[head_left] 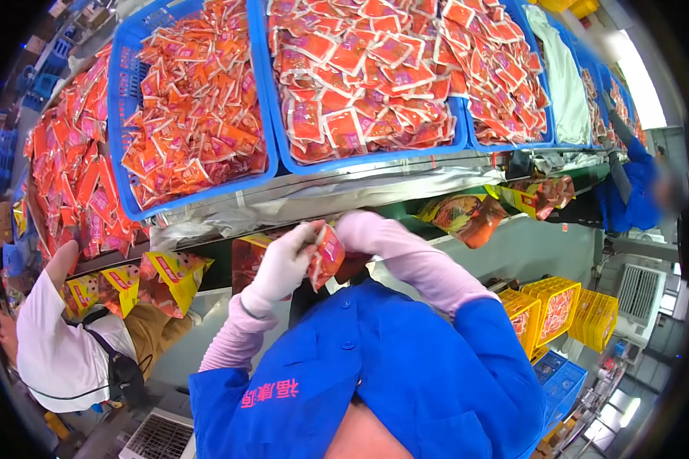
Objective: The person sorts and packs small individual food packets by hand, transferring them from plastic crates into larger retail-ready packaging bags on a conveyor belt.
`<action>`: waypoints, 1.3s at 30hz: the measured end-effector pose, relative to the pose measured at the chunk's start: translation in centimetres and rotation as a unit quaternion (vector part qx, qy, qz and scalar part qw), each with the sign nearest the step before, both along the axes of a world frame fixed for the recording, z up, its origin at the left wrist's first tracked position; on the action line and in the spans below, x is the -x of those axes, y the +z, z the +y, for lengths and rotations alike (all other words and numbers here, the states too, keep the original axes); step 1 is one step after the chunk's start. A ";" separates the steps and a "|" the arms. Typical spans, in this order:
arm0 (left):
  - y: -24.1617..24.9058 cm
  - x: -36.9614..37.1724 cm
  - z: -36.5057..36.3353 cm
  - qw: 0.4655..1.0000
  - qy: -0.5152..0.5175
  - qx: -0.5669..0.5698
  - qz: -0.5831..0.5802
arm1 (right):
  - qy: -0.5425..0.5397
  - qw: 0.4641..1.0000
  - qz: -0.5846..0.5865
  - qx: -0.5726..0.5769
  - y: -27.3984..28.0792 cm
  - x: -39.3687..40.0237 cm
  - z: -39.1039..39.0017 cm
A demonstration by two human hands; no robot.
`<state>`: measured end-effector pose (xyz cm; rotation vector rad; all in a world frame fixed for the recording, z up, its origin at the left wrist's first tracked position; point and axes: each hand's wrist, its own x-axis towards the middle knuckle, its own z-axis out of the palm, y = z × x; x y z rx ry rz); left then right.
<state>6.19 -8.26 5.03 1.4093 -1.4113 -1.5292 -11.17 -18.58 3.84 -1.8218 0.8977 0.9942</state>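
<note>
Close to my chest, my left hand [285,264], in a white glove, is closed on a small red sachet [328,256] with pale edges. Beside it, my right hand [358,229] reaches in from the right with the wrist bent; its fingers are hidden, so what they hold cannot be seen. A larger red and yellow bag [249,264] lies partly behind my left hand. Beyond my hands, a blue basket [360,160] and another blue basket [199,195] are heaped with red sachets.
Yellow and red bags [177,279] line the green belt [406,210] on both sides. A person [73,352] in white stands at the left, another [637,187] in blue at the right. Yellow crates [553,294] and a blue crate [563,382] stand at the lower right.
</note>
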 end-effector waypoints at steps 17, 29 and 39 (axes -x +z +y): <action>2.3 8.4 -2.9 0.981 0.042 0.031 0.186 | -0.461 0.725 -0.500 0.106 6.4 14.8 -5.6; -2.6 17.5 -3.6 0.760 -0.385 0.395 -0.345 | -0.165 0.907 -0.278 0.269 2.1 22.6 4.6; -4.8 12.2 -1.1 0.753 -0.290 0.495 -0.321 | -0.088 0.967 -0.054 0.234 -17.4 12.3 4.5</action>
